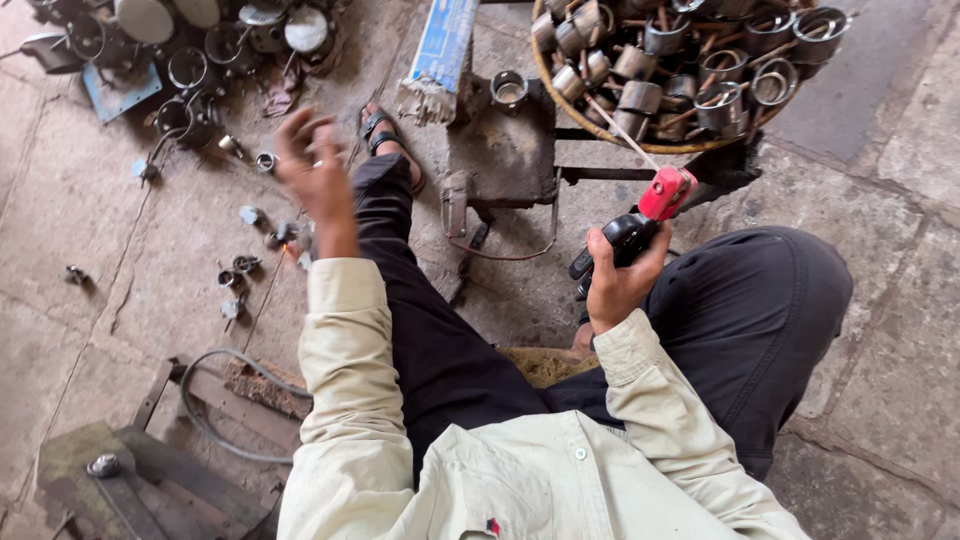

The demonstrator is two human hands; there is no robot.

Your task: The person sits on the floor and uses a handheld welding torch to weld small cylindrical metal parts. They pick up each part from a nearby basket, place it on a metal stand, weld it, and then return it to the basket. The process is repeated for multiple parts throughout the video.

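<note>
My right hand [616,280] grips a black and red welding electrode holder [650,210] with a thin rod [615,130] that points up toward a basket. My left hand [312,170] is raised over the floor to the left, blurred, fingers apart, and holds nothing that I can see. Small metal rings and parts [240,270] lie on the concrete just left of it. I sit with legs in dark trousers [740,320] and a sandal [385,135] on the left foot.
A round woven basket [560,95] filled with several short metal cylinders stands at the top right. A dark metal block [505,150] with one cylinder on it sits ahead. More metal rings [190,60] lie at the top left. A hose [215,420] and metal frame are lower left.
</note>
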